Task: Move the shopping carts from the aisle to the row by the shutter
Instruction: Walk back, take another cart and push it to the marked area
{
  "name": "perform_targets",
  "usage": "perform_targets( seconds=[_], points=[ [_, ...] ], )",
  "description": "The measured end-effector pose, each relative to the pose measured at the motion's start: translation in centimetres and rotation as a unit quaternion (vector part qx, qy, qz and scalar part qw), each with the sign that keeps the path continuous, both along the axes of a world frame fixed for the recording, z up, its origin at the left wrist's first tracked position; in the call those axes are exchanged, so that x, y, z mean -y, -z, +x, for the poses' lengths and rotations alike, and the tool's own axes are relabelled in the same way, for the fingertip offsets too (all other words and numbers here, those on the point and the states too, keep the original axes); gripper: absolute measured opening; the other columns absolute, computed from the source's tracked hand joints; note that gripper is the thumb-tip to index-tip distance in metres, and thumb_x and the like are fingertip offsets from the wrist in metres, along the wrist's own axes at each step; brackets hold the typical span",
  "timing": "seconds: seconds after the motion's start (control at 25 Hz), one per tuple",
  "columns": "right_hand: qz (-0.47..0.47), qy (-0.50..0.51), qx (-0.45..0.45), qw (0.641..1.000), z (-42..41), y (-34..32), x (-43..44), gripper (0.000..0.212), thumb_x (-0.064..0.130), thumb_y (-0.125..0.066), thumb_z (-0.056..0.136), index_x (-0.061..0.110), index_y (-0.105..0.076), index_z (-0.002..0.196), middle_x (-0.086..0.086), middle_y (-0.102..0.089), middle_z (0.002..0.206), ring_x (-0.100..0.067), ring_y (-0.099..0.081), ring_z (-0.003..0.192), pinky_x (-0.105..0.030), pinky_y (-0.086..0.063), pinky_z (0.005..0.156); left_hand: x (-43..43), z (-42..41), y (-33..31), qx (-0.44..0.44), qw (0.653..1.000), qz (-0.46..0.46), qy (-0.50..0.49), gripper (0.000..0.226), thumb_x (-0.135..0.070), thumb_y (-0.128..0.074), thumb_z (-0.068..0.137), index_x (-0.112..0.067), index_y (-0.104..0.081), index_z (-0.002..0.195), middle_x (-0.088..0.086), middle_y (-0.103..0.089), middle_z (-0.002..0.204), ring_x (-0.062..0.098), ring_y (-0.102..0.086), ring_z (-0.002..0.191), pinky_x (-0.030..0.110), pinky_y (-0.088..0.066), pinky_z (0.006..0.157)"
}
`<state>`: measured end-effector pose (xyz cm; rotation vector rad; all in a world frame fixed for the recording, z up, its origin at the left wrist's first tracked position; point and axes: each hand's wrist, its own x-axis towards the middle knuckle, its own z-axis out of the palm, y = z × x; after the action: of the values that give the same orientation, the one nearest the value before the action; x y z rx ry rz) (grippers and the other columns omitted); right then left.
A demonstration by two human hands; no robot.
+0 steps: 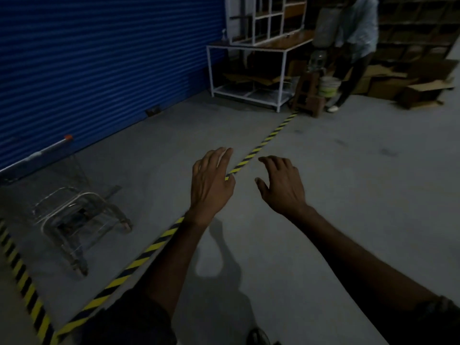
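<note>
Cart (pixel 72 210) is standing at far left, close beside the blue shutter (pixel 99 58), inside the yellow-black floor tape (pixel 154 247). Left hand (pixel 211 185) and right hand (pixel 281 188) are reaching forward palms down over the floor, fingers loosely spread, holding nothing, well apart from the cart. Another person (pixel 356 41) is standing beyond, near a white metal rack (pixel 249 70).

Left of the left hand (pixel 211 185) are a ribbed, blue-painted metal shutter (pixel 99 58) and a dull-shining wire-metal cart (pixel 74 215), beneath it matt grey concrete floor (pixel 348 183) with smooth striped tape (pixel 154 247), and beyond the right hand (pixel 283 188) matt brown cardboard boxes (pixel 423 88).
</note>
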<state>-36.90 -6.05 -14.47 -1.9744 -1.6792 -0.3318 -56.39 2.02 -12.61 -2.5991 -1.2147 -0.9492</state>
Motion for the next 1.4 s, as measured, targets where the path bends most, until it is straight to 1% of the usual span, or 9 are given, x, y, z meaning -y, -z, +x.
perform_targets(
  seconds=[0.12,0.28,0.48,0.64,0.92,1.16,1.28,1.4],
  points=[
    [0.016,0.043,0.007,0.999,1.7,-0.6,5.9,0.057,0.038,-0.064,0.092,0.017,-0.048,0.142,-0.007,-0.052,0.141,-0.031,-0.046,0.125,-0.044,-0.044,0.092,4.4,3.0,0.0,0.008,0.999,0.005,0.035,0.068,-0.027,-0.064,0.087,-0.019,-0.044,0.151,0.003,-0.047,0.153,0.027,-0.039,0.141,0.046,-0.033,0.111],
    [0.023,0.113,0.012,0.993,5.1,-0.7,13.5,0.058,0.039,-0.064,0.092,0.019,-0.045,0.144,-0.008,-0.048,0.144,-0.031,-0.044,0.129,-0.045,-0.042,0.097,10.5,8.0,-0.4,-0.005,0.995,0.01,0.101,0.068,-0.025,-0.066,0.086,-0.018,-0.044,0.151,0.003,-0.047,0.152,0.027,-0.039,0.143,0.048,-0.034,0.112],
    [0.037,0.163,-0.005,0.986,10.7,-1.4,22.0,0.058,0.039,-0.065,0.092,0.019,-0.046,0.143,-0.006,-0.049,0.143,-0.03,-0.044,0.129,-0.044,-0.042,0.097,16.8,15.3,-1.6,-0.009,0.989,-0.028,0.146,0.069,-0.031,-0.065,0.091,-0.021,-0.04,0.154,0.001,-0.043,0.157,0.025,-0.033,0.147,0.044,-0.027,0.115],
    [0.044,0.194,-0.004,0.98,16.5,-1.5,30.0,0.058,0.041,-0.065,0.093,0.02,-0.045,0.144,-0.005,-0.049,0.144,-0.029,-0.043,0.13,-0.044,-0.043,0.098,23.6,22.3,-1.8,-0.012,0.983,-0.037,0.178,0.069,-0.03,-0.065,0.092,-0.02,-0.038,0.155,0.002,-0.042,0.157,0.026,-0.031,0.149,0.045,-0.026,0.117],
    [0.043,0.272,0.001,0.961,28.0,-1.2,46.1,0.057,0.04,-0.064,0.093,0.02,-0.045,0.143,-0.003,-0.049,0.144,-0.027,-0.041,0.131,-0.041,-0.04,0.098,38.7,37.0,-1.1,0.007,0.965,-0.049,0.258,0.072,-0.03,-0.062,0.094,-0.02,-0.031,0.159,0.002,-0.034,0.163,0.025,-0.023,0.153,0.045,-0.021,0.12],
    [0.052,0.369,-0.011,0.928,36.0,-0.9,56.2,0.058,0.04,-0.066,0.092,0.02,-0.046,0.143,-0.003,-0.05,0.143,-0.027,-0.042,0.132,-0.042,-0.041,0.1,47.3,47.4,-1.2,-0.012,0.934,-0.043,0.355,0.079,-0.029,-0.062,0.094,-0.02,-0.023,0.162,0.002,-0.028,0.166,0.023,-0.02,0.155,0.045,-0.021,0.121],
    [0.052,0.418,-0.016,0.907,39.1,-0.8,59.9,0.059,0.039,-0.066,0.092,0.021,-0.046,0.144,-0.002,-0.049,0.143,-0.026,-0.042,0.132,-0.042,-0.041,0.1,50.1,52.5,-1.3,-0.021,0.913,-0.047,0.406,0.08,-0.029,-0.061,0.095,-0.02,-0.02,0.162,0.001,-0.028,0.166,0.023,-0.02,0.154,0.044,-0.023,0.12],
    [0.05,0.473,-0.011,0.88,41.4,-1.0,63.7,0.059,0.039,-0.067,0.092,0.022,-0.045,0.144,-0.001,-0.049,0.144,-0.026,-0.042,0.132,-0.043,-0.042,0.1,53.1,57.9,-1.5,-0.021,0.884,-0.072,0.462,0.078,-0.032,-0.059,0.097,-0.021,-0.019,0.162,0.002,-0.03,0.165,0.023,-0.023,0.153,0.043,-0.024,0.119]
  ],
)
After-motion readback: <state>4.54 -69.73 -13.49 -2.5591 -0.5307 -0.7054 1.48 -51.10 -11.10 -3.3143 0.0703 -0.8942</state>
